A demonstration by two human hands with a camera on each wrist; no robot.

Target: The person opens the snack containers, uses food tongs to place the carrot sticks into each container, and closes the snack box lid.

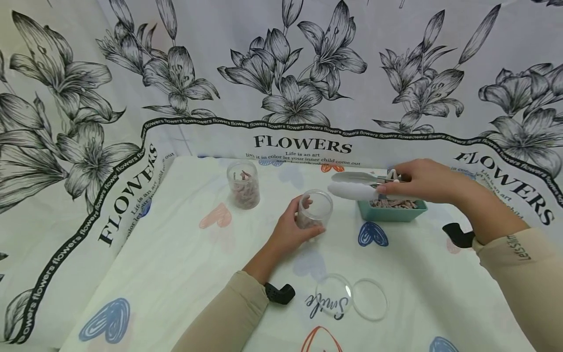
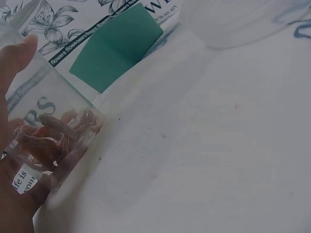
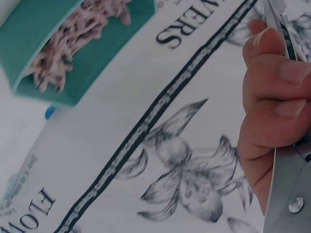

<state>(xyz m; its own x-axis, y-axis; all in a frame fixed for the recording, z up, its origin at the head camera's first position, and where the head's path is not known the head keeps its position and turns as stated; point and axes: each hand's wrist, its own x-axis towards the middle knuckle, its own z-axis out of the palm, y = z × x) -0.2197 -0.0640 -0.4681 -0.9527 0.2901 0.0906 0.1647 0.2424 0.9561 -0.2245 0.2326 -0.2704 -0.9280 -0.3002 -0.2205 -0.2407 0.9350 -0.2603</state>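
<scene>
My left hand [image 1: 286,231] grips a clear round jar [image 1: 318,208] around its side. Brownish dried strips [image 2: 53,138] lie in the bottom of this jar, as the left wrist view shows. My right hand [image 1: 433,182] holds a pair of tongs [image 1: 352,190] with pale tips that point left, toward the jar's open top. Nothing shows between the tips. Below the tongs sits a green box [image 1: 391,216], which holds many similar strips [image 3: 73,36]. In the right wrist view, the fingers curl round the metal handle [image 3: 291,194].
A second clear jar [image 1: 244,188], with strips inside, stands at the back left. Two clear round lids [image 1: 370,299] lie side by side near the front. A cloth with hearts [image 1: 176,269] covers the table, and a flower-printed curtain [image 1: 290,73] hangs behind.
</scene>
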